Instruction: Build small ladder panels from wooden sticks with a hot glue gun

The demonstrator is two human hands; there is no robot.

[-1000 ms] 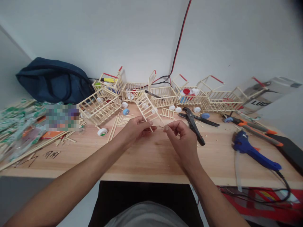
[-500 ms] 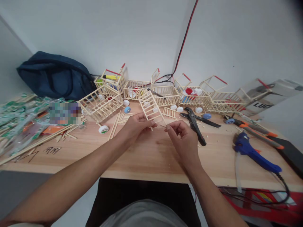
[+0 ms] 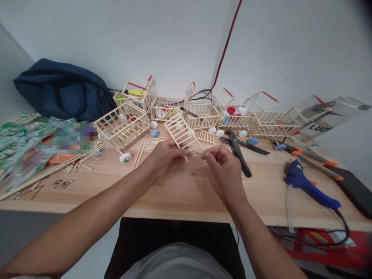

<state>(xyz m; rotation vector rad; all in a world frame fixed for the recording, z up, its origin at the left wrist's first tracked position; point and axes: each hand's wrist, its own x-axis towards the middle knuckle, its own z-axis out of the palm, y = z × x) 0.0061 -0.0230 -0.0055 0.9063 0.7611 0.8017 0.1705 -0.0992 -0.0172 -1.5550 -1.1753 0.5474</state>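
My left hand pinches the near end of a small ladder-like panel of pale wooden sticks, holding it tilted up over the wooden table. My right hand is closed in a pinch just right of it, its fingertips at the panel's lower right corner, on a thin stick end. Both hands are at the table's middle.
Several stick-built carts stand along the wall, bottle caps lying among them. Black pliers lie right of my hands, a blue glue gun further right. A dark bag and packets of sticks are at left.
My hands stay together on the panel. They have lifted it slightly and the view has shifted a little.
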